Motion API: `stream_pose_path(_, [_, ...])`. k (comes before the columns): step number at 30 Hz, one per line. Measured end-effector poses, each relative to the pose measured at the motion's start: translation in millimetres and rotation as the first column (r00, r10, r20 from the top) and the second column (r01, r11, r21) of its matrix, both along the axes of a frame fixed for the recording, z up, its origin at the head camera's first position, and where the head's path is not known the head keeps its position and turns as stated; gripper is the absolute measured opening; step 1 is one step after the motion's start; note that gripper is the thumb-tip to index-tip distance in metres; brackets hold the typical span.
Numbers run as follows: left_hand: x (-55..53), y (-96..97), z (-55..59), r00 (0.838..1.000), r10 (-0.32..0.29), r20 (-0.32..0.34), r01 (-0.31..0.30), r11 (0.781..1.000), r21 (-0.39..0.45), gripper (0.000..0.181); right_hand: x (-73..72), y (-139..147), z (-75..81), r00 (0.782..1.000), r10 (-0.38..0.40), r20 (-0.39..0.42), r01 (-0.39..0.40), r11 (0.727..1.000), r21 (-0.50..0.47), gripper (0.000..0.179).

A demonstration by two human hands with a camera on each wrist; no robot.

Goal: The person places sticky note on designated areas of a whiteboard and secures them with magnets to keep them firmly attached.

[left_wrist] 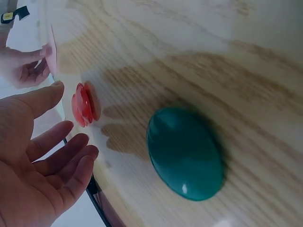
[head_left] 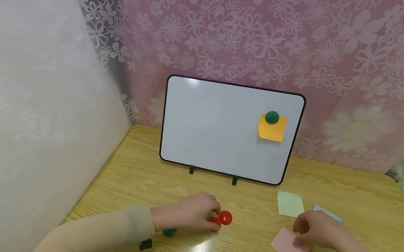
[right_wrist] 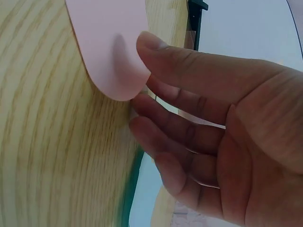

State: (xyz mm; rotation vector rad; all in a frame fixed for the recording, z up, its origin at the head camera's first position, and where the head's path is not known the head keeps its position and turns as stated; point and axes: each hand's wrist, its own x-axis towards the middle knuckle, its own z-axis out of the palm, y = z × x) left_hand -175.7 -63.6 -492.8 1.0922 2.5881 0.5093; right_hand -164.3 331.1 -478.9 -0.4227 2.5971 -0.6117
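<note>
My left hand (head_left: 194,213) hovers beside two glossy red round magnets (head_left: 226,217), its fingers loosely bent and holding nothing. In the head view its thumb partly covers the nearer red magnet; the left wrist view shows a gap between the fingertips and the red magnets (left_wrist: 84,104). Beneath the left wrist lies a green round magnet (head_left: 169,232), large in the left wrist view (left_wrist: 184,153). Over a pink sticky note (head_left: 288,248) is my right hand (head_left: 322,231), thumb and fingers apart. In the right wrist view, its thumb overlaps the pink note's edge (right_wrist: 106,42) and casts a shadow on it.
A black-framed whiteboard (head_left: 217,128) stands at the back on small black feet. On its right side a green magnet (head_left: 272,117) holds an orange sticky note (head_left: 274,132). A pale green note (head_left: 290,204) and a partly hidden blue note (head_left: 331,214) lie beyond the right hand.
</note>
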Motion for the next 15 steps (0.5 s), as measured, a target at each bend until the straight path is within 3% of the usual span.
stream_pose_path(7, [4.8,5.4,1.1,0.999,0.022,-0.033,-0.024,0.998,-0.053,0.033,1.2,2.0,3.5,0.998,-0.019,0.067,0.018,1.0,0.015,0.029])
stream_pose_path(15, [7.6,10.0,-1.2,0.998,0.004,-0.057,-0.01,0.996,-0.093,0.035,4.7,-2.2,1.3,0.998,-0.018,0.063,0.017,1.0,0.012,0.028])
